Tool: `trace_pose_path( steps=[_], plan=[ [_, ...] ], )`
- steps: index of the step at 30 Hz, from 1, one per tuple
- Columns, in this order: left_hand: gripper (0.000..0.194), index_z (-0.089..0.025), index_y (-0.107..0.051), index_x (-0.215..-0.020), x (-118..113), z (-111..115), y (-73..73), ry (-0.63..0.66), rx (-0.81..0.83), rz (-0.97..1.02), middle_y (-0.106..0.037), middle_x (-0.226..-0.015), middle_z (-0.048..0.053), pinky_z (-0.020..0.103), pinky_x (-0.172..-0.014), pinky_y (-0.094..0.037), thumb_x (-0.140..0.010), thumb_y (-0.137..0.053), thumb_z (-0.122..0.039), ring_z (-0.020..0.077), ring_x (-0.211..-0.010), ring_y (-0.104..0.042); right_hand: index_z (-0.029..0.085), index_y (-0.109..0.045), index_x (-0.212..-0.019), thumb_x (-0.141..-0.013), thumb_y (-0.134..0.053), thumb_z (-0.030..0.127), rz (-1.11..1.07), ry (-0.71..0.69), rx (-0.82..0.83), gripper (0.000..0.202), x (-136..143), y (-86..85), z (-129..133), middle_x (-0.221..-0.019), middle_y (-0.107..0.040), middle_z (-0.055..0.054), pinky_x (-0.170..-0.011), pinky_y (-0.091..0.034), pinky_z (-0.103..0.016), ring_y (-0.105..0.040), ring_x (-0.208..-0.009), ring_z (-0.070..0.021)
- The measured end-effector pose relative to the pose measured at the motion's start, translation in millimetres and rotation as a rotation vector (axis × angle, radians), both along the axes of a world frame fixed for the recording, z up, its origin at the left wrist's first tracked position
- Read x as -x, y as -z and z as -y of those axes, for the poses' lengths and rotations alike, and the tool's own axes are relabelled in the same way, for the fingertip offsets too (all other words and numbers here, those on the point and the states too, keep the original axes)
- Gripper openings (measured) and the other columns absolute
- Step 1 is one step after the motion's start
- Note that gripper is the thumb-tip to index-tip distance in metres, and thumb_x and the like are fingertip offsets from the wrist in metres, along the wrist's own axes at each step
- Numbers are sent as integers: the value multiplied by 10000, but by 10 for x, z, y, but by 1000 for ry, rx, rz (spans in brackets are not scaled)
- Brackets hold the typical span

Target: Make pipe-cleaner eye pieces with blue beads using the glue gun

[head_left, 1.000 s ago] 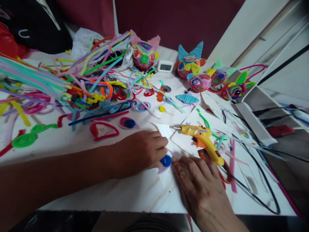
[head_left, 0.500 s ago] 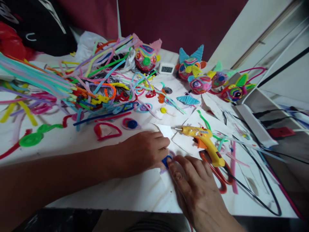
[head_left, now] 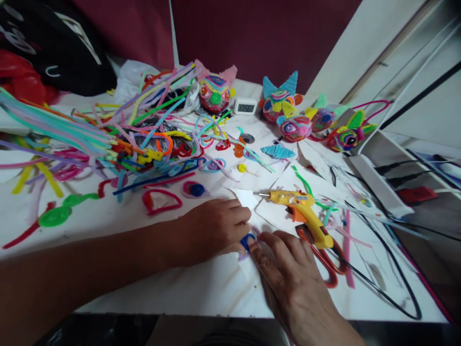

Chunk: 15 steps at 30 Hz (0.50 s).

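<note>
A small blue coil with a pale purple rim (head_left: 247,241) lies on white paper near the table's front. My left hand (head_left: 216,226) grips its left side, fingers curled, the thumb mostly hidden. From the right, my right hand (head_left: 288,269) pinches the coil's edge between thumb and fingers. Just beyond my right hand lies a yellow glue gun (head_left: 306,211), its metal tip pointing left. Orange-handled scissors (head_left: 324,264) rest partly under it. To the left are a second blue and purple coil (head_left: 196,189) and a red pipe-cleaner loop (head_left: 162,201).
A heap of pipe cleaners (head_left: 144,129) covers the back left. Decorated fish-like balls (head_left: 215,93) and a small digital clock (head_left: 245,106) stand at the back. A black cable (head_left: 385,288) loops at the right, beside a white power strip (head_left: 382,187).
Both hands keep nearly the same hold on the blue coil. The view has shifted slightly, so the things at the back left appear a little lower and the clock further left.
</note>
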<state>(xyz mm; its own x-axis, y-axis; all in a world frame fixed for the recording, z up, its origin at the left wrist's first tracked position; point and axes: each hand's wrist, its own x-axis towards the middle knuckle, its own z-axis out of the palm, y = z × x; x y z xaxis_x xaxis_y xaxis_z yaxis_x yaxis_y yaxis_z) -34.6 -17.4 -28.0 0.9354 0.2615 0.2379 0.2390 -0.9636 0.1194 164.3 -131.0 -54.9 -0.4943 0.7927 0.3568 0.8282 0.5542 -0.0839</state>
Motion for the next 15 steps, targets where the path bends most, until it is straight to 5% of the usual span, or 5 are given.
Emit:
trace_pose_path(
  steps=[15],
  plan=[
    [236,-131,-648,-970,44,-52,115,35,17,110,-604,-916,67,329,-741,-459,-892,-637,-354,206,-849,-534,135,-617,-1221,-983,-440,155,-54,-17,-71,297,98,8,8,-1209,-661,-68,-844,-359,-428,-491,-1099,-272]
  ],
)
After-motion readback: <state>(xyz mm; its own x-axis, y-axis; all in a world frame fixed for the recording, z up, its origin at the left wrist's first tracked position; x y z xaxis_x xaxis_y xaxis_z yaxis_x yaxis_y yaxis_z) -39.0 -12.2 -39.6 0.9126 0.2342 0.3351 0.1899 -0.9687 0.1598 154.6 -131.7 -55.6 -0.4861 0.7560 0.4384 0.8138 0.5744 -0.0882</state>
